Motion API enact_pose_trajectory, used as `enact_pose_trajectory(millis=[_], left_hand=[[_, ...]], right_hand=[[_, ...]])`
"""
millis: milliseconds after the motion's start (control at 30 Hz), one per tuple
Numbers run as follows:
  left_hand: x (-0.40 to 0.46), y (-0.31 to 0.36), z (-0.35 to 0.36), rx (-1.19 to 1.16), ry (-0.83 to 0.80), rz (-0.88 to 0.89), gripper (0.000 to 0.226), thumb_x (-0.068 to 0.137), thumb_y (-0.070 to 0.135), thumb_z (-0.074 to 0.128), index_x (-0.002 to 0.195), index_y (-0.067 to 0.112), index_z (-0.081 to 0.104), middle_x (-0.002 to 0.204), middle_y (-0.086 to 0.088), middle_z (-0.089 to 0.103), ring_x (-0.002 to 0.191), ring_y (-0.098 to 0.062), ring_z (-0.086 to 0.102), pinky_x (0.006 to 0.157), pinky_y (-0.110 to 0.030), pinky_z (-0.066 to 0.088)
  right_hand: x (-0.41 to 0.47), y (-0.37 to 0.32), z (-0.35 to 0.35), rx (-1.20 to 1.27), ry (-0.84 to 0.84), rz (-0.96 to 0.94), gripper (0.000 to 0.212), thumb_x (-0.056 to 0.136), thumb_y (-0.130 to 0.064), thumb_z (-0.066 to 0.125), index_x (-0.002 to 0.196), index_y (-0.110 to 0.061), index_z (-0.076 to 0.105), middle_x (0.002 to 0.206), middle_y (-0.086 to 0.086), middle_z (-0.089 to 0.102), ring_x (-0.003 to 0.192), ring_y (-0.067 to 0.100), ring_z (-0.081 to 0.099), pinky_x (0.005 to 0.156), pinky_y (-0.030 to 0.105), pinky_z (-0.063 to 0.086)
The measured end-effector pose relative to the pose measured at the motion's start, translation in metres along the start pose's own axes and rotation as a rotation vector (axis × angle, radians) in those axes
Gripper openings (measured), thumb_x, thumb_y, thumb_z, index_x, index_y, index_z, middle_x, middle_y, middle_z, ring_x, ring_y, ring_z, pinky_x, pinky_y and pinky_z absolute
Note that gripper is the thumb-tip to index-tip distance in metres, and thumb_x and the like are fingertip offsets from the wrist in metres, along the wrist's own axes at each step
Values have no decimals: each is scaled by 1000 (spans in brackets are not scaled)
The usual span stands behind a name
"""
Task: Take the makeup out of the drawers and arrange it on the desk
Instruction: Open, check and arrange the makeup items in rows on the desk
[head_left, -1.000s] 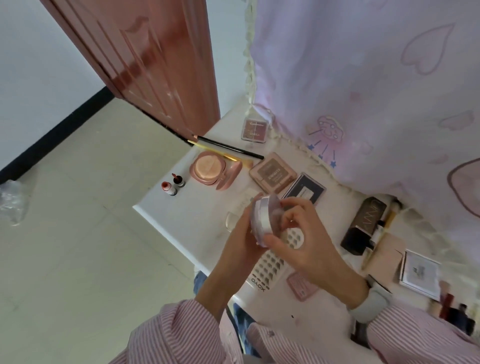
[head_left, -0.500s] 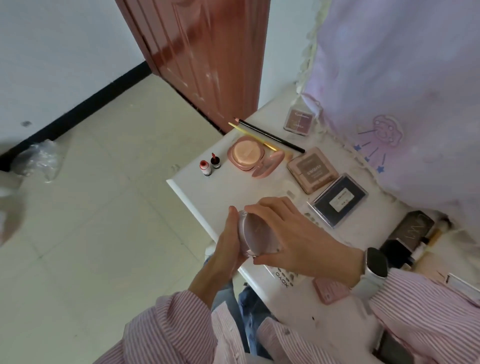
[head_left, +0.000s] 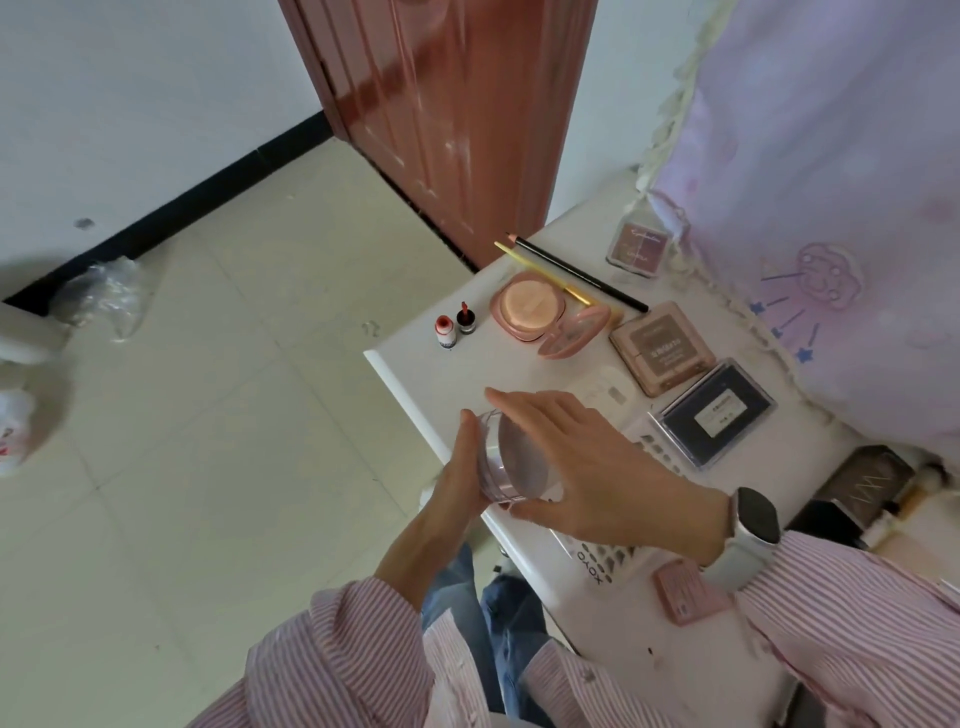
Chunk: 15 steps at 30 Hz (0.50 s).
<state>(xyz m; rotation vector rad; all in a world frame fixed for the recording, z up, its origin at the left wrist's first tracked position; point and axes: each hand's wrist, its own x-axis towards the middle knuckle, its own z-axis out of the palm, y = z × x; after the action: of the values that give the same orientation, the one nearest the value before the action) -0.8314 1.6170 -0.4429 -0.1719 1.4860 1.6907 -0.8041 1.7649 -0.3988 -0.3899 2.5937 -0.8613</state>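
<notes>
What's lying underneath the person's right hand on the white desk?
A white perforated tray printed XOYO lies under the right hand; its middle is covered. The hand's fingers rest on a round clear jar.

White desk (head_left: 415, 374): open compact (head_left: 530, 312), palettes (head_left: 662, 348), pencils (head_left: 576, 270).
</notes>
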Motion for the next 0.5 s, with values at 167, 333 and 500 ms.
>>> enact_pose_trajectory(millis=[167,333,500], left_hand=[[0,1,1,-12,-42,52,62,85,62,12,102,40,67,107,-32,55,101,-37,53,98,-47,42],[6,4,-5,-15,-26,-11,63,90,59,14,94,34,72,94,-15,69,92,-35,58,88,-51,45],[13,10,-12,65,-61,-73,61,88,61,17,98,23,63,77,-12,63,68,-25,54,56,-29,40]], right_hand=[[8,3,2,96,10,204,86,78,-61,54,143,-33,7,139,-3,31,124,12,39,98,31,41],[11,6,0,-202,44,-42,88,76,-44,63,142,-32,6,127,4,40,110,22,48,89,34,45],[10,17,8,-384,184,-254,94,58,-30,80,136,-21,28,124,7,41,109,27,53,81,37,52]])
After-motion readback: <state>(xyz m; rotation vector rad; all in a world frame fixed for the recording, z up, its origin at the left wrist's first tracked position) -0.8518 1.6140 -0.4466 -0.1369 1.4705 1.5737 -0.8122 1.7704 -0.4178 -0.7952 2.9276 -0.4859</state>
